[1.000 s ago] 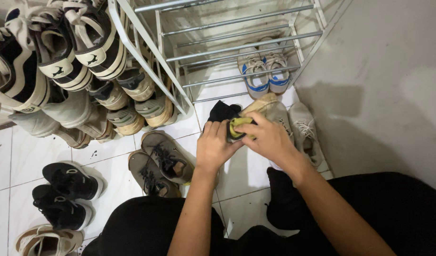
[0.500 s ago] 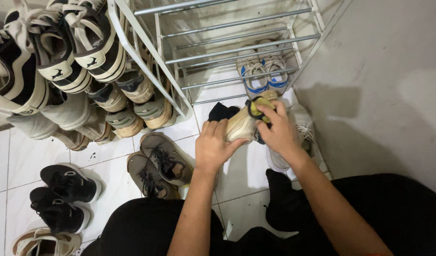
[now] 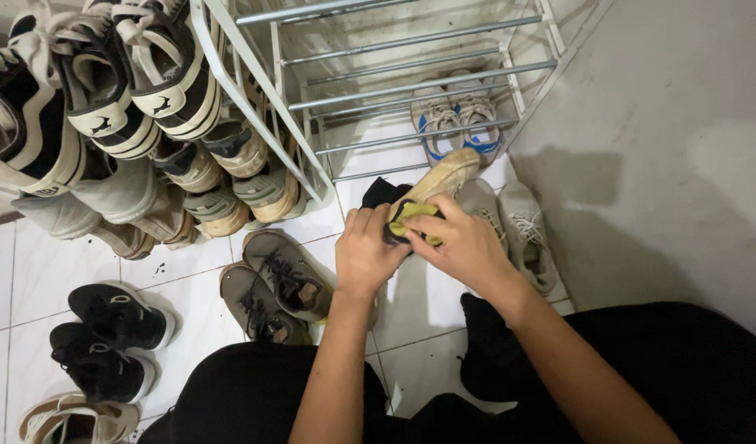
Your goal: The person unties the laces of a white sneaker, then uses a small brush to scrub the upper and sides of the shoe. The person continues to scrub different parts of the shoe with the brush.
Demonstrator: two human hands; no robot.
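My left hand (image 3: 367, 252) and my right hand (image 3: 462, 243) both grip a tan shoe (image 3: 440, 178) with a black and yellow-green inside (image 3: 411, 215). The shoe points away from me, its toe toward the metal rack. It hangs just above the white tiled floor, in front of the empty white shoe rack (image 3: 411, 82). A black piece, perhaps a second shoe or a cloth (image 3: 379, 192), lies right behind my left hand.
A blue-and-white pair (image 3: 453, 123) sits under the rack. Grey-white sneakers (image 3: 517, 224) lie by the right wall. A brown pair (image 3: 275, 284) sits left of my hands, black shoes (image 3: 110, 333) farther left. A rack of several sneakers (image 3: 106, 107) fills the upper left.
My right hand has pulled back from the shoe's far end to its opening, next to my left hand. The shoe stays held in front of the rack.
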